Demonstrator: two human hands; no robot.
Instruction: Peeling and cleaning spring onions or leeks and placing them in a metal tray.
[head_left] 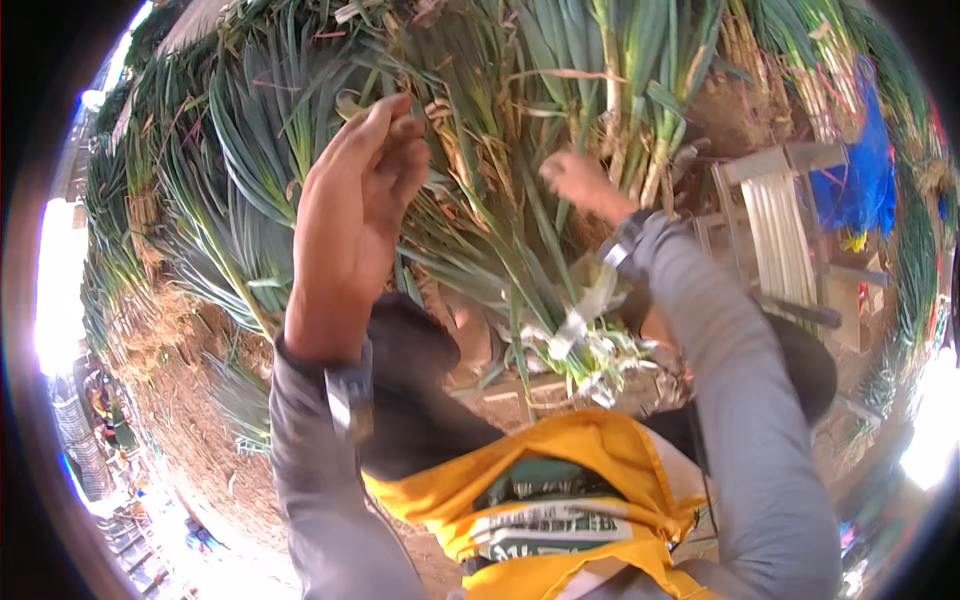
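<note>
My left hand [360, 195] is raised over the green onions [245, 150] on the left. Its fingers are loosely curved, with a gap between them and the palm and no stalk visible inside. My right hand [585, 185] reaches in beside the pale stems of an upright bunch of green onions [620, 110]. Its fingers are curled together and slightly blurred, and what they hold, if anything, is hidden. Between my hands, loose green onions [500, 235] lie with long leaves and dry brownish stalks. Nearer to me is a heap of torn leaves and pale trimmings [590, 360].
A metal frame stool with pale slats [780, 235] stands at my right, with blue plastic [860, 170] behind it. More bundled green onions [140, 200] line the far left. Bare soil [190, 430] shows at the left. My yellow apron [590, 440] covers my lap.
</note>
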